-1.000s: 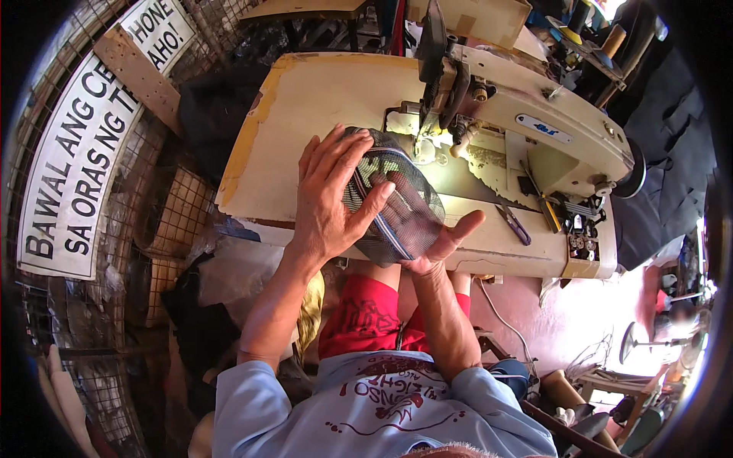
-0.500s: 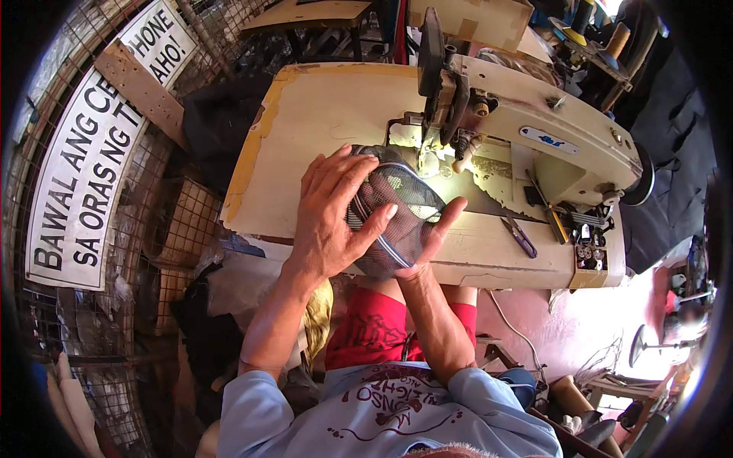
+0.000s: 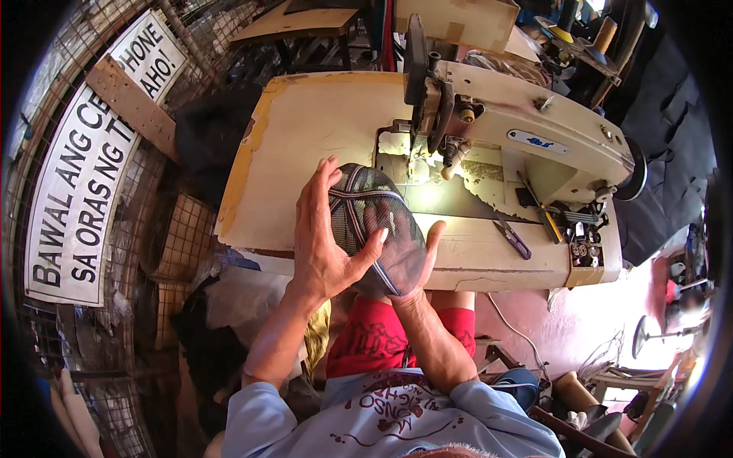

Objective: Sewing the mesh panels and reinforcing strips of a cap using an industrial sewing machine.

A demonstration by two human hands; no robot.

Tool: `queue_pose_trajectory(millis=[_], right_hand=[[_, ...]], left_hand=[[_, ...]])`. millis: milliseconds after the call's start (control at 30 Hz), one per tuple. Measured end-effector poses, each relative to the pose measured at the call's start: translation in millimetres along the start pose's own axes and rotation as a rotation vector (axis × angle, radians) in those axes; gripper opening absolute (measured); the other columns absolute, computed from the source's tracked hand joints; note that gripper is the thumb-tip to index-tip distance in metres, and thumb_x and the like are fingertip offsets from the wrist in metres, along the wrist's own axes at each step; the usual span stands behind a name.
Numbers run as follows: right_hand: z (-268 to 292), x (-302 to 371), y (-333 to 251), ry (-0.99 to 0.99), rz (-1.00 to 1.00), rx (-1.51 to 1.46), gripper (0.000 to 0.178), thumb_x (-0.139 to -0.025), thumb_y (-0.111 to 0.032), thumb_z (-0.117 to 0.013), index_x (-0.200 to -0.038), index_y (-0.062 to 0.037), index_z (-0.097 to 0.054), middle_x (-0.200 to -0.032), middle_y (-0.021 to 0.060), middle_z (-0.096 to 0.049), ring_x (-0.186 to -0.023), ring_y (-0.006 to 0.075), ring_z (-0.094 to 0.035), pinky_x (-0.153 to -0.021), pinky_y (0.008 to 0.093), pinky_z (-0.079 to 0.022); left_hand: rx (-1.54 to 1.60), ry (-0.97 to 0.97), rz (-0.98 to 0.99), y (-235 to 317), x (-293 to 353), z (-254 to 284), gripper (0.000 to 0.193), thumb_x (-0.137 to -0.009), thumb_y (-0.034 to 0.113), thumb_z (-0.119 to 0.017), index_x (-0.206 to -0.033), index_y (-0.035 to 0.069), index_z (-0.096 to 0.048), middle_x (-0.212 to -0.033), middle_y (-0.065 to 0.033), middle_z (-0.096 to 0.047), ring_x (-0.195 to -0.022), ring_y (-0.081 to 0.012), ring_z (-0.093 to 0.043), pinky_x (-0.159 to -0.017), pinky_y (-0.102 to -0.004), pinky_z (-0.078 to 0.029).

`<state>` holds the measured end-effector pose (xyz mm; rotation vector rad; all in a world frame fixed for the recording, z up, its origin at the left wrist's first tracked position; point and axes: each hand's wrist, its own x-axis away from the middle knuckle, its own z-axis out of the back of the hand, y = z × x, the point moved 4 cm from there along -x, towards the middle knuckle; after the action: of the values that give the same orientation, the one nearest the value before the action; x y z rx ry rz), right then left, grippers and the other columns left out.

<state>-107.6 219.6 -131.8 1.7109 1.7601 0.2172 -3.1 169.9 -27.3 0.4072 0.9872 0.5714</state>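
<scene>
A rounded, cap-like pouch of dark mesh, with pale striped tape along its seams, is held upright just in front of the sewing machine. My left hand cups its left side, fingers nearly straight and the thumb lying across the mesh. My right hand supports it from below and behind. Its thumb points up along the right side, while the other fingers are hidden by the mesh. Beyond the pouch, the sewing machine's lamp lights the needle area.
On the cream machine table lie purple-handled thread snips and a yellow-handled tool. Bobbins sit in a box at the right front corner. A wire mesh wall with a white sign stands at the left. Thread spools are at the back right.
The mesh pouch has turned and tilted, so more of its striped seams and top show. My left fingers have straightened from resting over its top to its left edge. The view has shifted slightly.
</scene>
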Motion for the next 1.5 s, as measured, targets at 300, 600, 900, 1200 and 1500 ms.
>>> queue_pose_trajectory(millis=[300,600,900,1200,1500], right_hand=[[4,20,-20,-0.046,0.001,0.830,0.120,-0.074,-0.043,-0.079,-0.160,0.0044,-0.010,-0.169,0.0189,-0.008,-0.155,0.0393,-0.014,-0.126,0.0558,-0.014],[6,32,-7,-0.419,-0.279,0.759,0.109,-0.075,-0.021,-0.076,-0.163,-0.0086,-0.014,-0.171,0.0143,-0.002,-0.155,0.0432,-0.008,-0.125,0.0587,-0.008],[12,18,4,-0.350,-0.342,0.172,0.073,-0.099,-0.043,-0.052,-0.160,-0.0106,-0.028,-0.161,0.0203,-0.034,-0.144,0.0494,-0.034,-0.116,0.0719,-0.023],[4,28,4,0.007,-0.240,0.667,0.040,-0.104,-0.035,-0.054,-0.124,-0.0007,-0.056,-0.113,0.0194,-0.064,-0.102,0.0282,-0.065,-0.080,0.0439,-0.059],[-16,58,9,0.327,0.028,1.670,0.035,-0.100,-0.026,-0.059,-0.124,-0.0011,-0.059,-0.122,0.0101,-0.062,-0.110,0.0211,-0.060,-0.095,0.0310,-0.051]], left_hand=[[-0.051,0.081,-0.008,4,-2,9,0.092,-0.077,0.022,-0.078,-0.152,-0.006,-0.032,-0.141,-0.0235,-0.051,-0.125,-0.0355,-0.052,-0.108,-0.0483,-0.041],[-0.011,0.109,-0.017,0,4,19,0.077,-0.081,0.018,-0.071,-0.147,-0.008,-0.040,-0.135,-0.0249,-0.055,-0.122,-0.0363,-0.054,-0.103,-0.0463,-0.046],[0.176,0.079,-0.044,5,11,22,0.059,-0.087,0.021,-0.065,-0.136,-0.009,-0.053,-0.131,-0.0255,-0.058,-0.118,-0.0361,-0.056,-0.103,-0.0448,-0.046],[0.535,0.004,0.119,27,37,22,0.059,-0.091,0.021,-0.071,-0.138,-0.008,-0.053,-0.129,-0.0223,-0.060,-0.107,-0.0251,-0.059,-0.101,-0.0421,-0.046],[0.523,-0.233,-0.030,48,32,13,0.080,-0.085,0.027,-0.077,-0.150,-0.002,-0.042,-0.144,-0.0183,-0.057,-0.133,-0.0321,-0.048,-0.113,-0.0430,-0.036]])
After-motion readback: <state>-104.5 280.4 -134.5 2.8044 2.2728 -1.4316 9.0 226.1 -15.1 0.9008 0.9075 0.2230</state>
